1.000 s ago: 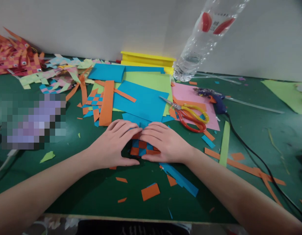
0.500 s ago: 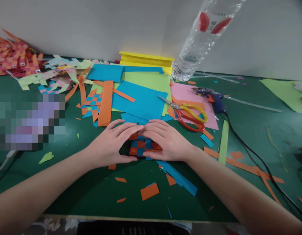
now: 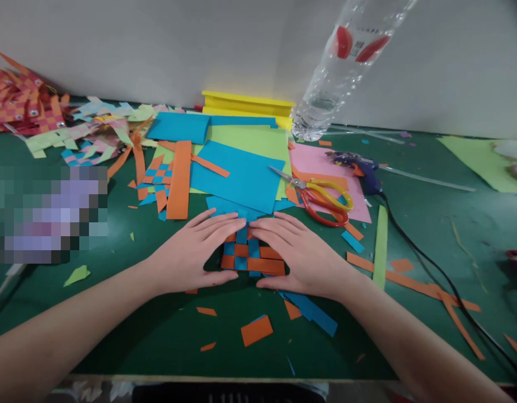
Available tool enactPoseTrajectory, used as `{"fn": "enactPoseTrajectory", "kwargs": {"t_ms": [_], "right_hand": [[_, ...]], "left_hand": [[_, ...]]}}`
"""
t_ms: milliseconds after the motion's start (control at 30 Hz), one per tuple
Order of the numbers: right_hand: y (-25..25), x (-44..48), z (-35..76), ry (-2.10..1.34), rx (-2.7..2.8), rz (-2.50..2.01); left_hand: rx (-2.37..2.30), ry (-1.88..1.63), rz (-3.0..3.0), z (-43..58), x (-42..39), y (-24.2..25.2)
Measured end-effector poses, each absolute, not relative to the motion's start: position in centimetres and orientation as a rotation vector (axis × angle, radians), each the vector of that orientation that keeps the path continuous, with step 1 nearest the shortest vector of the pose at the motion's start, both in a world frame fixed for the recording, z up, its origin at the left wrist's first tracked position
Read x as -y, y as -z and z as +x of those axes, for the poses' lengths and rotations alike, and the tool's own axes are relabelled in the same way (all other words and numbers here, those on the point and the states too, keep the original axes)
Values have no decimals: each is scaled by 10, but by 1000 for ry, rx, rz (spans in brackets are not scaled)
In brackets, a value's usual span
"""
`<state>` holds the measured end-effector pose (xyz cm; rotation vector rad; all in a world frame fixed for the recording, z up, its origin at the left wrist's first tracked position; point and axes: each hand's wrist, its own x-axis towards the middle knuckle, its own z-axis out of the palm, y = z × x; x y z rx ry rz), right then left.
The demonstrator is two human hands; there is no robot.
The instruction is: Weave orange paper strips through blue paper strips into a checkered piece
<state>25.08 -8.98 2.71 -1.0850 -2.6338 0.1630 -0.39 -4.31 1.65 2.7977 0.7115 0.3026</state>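
A small mat of woven orange and blue paper strips (image 3: 241, 250) lies on the green table between my hands. My left hand (image 3: 195, 252) rests at its left side, fingers stretched forward over the far edge and the thumb apart near the front edge. On the other side, my right hand (image 3: 300, 254) lies with fingers extended over the far right part, its thumb spread away in front of the mat. Both hands' fingertips nearly meet at the far edge and cover part of the weave. Loose blue strips (image 3: 313, 314) stick out below my right hand.
Scissors (image 3: 321, 196) with red and yellow handles lie on pink paper beside a glue gun (image 3: 363, 170). Blue sheets (image 3: 237, 173) are behind the mat. A plastic bottle (image 3: 338, 73) stands at the wall. Paper scraps (image 3: 257, 330) lie in front; a blurred-out device (image 3: 52, 215) is at left.
My right hand has shifted slightly right and its thumb has come off the mat, spreading away from the fingers. More of the mat's right side shows. My left hand has barely moved.
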Motion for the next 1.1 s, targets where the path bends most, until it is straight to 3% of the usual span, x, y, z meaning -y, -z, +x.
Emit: {"fn": "enactPoseTrajectory", "kwargs": {"t_ms": [767,1100], "right_hand": [[-20,91,251,-51,2639,-1047],[-20,90,250,-198,2624,-1074]], "left_hand": [[-712,-387,2872,-4,42,-14],[-754,-415,2858,-5,42,-13]]}}
